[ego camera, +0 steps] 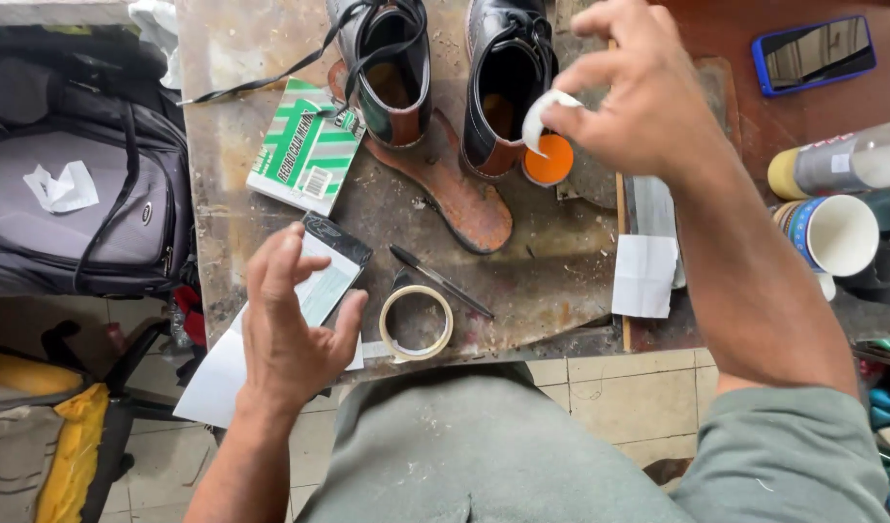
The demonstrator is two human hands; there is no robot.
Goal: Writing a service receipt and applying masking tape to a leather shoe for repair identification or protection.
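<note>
We see the scene in soft, even daylight, bright enough that colours read plainly and no corner goes dark. Shadows are faint and short: a thin one lies under the tape roll (416, 323) and another beside the pen (441, 282). The phone (814, 53) at far right mirrors a pale glare across its screen, and the black shoes (451, 77) carry small highlights on their leather. The left hand (290, 324) and right hand (631, 102) are slightly smeared by motion, their fingers softer than the worn bench (551, 271) below. Near the edges we find wide-angle stretching, with the bag (77, 194) at left bowed outward.
</note>
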